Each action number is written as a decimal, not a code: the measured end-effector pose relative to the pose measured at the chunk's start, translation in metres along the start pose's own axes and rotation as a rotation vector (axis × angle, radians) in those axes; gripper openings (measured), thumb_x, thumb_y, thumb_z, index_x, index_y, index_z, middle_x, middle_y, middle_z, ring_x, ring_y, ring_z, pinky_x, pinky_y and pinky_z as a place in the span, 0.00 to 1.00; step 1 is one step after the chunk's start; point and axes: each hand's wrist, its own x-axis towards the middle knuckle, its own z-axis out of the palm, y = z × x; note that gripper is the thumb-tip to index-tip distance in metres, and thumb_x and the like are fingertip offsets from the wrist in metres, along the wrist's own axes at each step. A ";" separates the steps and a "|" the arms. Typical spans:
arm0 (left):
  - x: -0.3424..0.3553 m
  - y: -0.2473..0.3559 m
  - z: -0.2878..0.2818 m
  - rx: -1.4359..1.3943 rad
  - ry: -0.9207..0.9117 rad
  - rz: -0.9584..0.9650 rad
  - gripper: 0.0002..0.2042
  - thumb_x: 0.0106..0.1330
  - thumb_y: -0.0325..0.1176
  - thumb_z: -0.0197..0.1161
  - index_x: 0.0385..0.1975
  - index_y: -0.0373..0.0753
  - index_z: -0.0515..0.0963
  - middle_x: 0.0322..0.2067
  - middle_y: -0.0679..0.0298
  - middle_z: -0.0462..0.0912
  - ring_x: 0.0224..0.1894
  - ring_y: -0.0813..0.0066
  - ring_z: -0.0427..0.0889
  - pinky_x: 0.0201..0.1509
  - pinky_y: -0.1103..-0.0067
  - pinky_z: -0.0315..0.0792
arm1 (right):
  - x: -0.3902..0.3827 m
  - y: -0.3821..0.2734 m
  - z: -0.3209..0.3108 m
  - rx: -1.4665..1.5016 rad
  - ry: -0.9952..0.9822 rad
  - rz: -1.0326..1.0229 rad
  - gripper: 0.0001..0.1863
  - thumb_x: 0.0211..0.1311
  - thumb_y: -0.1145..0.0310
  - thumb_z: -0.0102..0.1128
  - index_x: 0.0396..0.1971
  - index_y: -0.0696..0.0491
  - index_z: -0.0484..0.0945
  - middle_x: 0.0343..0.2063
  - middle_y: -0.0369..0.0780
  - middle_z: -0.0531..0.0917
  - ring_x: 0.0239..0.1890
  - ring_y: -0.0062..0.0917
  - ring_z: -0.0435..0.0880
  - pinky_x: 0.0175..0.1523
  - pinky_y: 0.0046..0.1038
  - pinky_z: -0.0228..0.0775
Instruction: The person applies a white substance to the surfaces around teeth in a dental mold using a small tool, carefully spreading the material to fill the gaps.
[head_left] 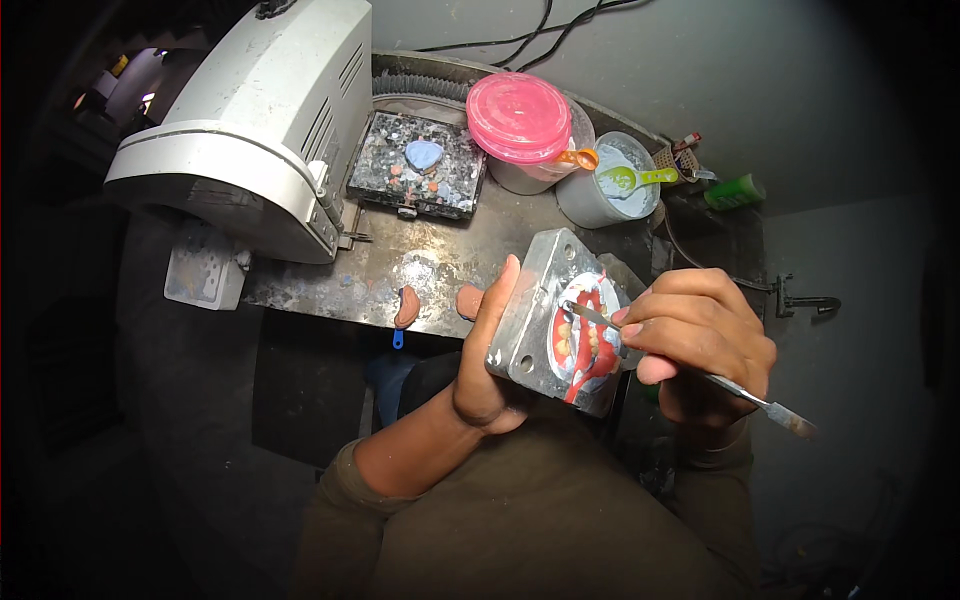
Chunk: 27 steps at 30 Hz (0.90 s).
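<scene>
My left hand [487, 375] grips a grey metal dental flask [530, 345] from its left side and below, thumb up along the edge. Set in the flask's face is white plaster around red wax [602, 362] with rows of cream-coloured teeth [565, 345]. My right hand [705, 340] pinches a metal wax spatula [740, 388] like a pen. The spatula's tip lies at the upper left part of the wax and plaster, while its broad, stained other end sticks out to the lower right. The flask is tilted, its worked face turned up and right.
A white machine [245, 130] stands at the left, beside a speckled black case [375, 185] bearing a bluish lump [424, 153]. Farther back are a pink-lidded tub [520, 115] and a powder tub [585, 205] with a green scoop [640, 178]. Pinkish moulded pieces [407, 307] lie at the bench's front edge.
</scene>
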 end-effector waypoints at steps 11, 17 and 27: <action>-0.004 -0.001 -0.006 -0.073 -0.042 0.003 0.34 0.79 0.62 0.35 0.63 0.36 0.68 0.52 0.55 0.81 0.53 0.66 0.83 0.58 0.67 0.80 | 0.002 -0.005 0.002 -0.057 -0.100 -0.037 0.14 0.61 0.62 0.69 0.29 0.60 0.84 0.26 0.40 0.85 0.31 0.32 0.84 0.36 0.28 0.78; -0.005 -0.001 -0.007 -0.050 -0.009 0.005 0.34 0.78 0.63 0.35 0.64 0.37 0.68 0.52 0.55 0.80 0.53 0.66 0.83 0.59 0.67 0.79 | 0.001 -0.007 0.004 -0.049 -0.052 -0.018 0.13 0.61 0.62 0.69 0.29 0.59 0.84 0.26 0.40 0.85 0.31 0.31 0.84 0.36 0.28 0.78; -0.006 0.000 -0.006 -0.050 -0.027 -0.004 0.35 0.78 0.63 0.35 0.64 0.37 0.68 0.54 0.55 0.80 0.55 0.66 0.83 0.61 0.67 0.77 | 0.000 -0.005 0.005 -0.037 -0.031 -0.042 0.15 0.62 0.61 0.68 0.29 0.60 0.84 0.25 0.41 0.85 0.29 0.32 0.84 0.35 0.29 0.78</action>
